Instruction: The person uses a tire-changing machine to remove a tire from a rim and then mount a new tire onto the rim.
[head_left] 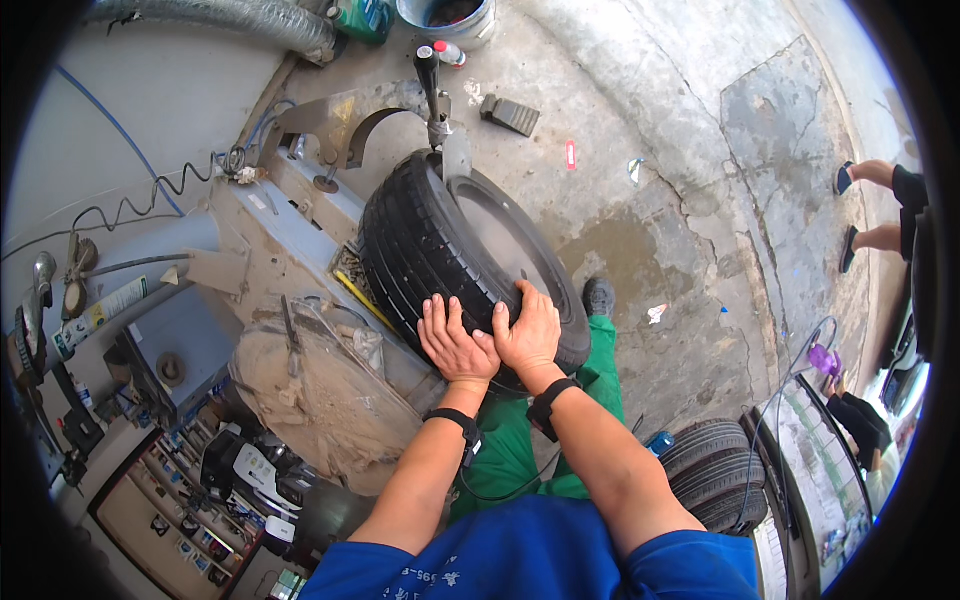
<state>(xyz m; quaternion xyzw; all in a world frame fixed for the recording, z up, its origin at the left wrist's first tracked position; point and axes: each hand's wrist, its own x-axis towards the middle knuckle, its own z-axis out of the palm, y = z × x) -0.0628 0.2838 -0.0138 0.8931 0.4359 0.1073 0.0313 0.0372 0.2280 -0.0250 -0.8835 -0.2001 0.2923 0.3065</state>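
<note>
A black car tyre (425,250) with a grey wheel rim inside it stands upright, its tread turned to the left, against a tyre-changing machine (310,185). My left hand (457,342) lies with fingers spread on the tread, on the side nearest me. Beside it, my right hand (530,328) rests on the tyre's shoulder, fingers apart, fingertips reaching toward the sidewall. The two hands almost touch at the thumbs. At the tyre's far side is the machine's curved bead-breaker arm (375,130), with a black-gripped handle (428,75) rising above it.
Stacked tyres (715,460) stand at my right. A rubber-like block (510,115), a bucket (455,22) and a red-capped bottle (449,53) are on the floor ahead. A tool board (160,500) is at lower left. Another person's legs (880,220) show at far right.
</note>
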